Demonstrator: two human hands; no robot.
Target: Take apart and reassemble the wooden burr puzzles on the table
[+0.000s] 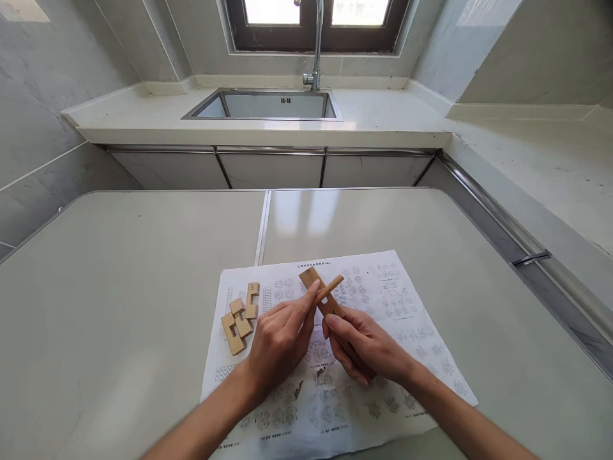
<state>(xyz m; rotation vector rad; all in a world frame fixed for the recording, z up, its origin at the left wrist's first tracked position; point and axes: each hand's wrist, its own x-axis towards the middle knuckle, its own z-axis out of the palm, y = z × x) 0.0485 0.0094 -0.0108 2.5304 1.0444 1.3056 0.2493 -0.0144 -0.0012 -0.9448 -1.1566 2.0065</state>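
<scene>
Over the printed sheet [378, 281], my right hand [366, 345] is wrapped round the lower end of a long flat wooden puzzle strip [310, 276], which tilts up to the left. A small pale gap shows near the strip's middle. With fingertips pinched together, my left hand [285, 329] grips a thin wooden stick [336, 282] that lies across the strip; whether the stick passes through it I cannot tell. Left of my left hand, notched wooden puzzle blocks [234, 342] lie close together on the paper, including a numbered notched block [252, 300].
The sheet bears small line drawings and print, with a few dark marks or holes near its middle. It lies on a pale table [119, 287] with a seam strip [263, 227]. Beyond are a counter [383, 105], a sink [268, 102] and a faucet [316, 57].
</scene>
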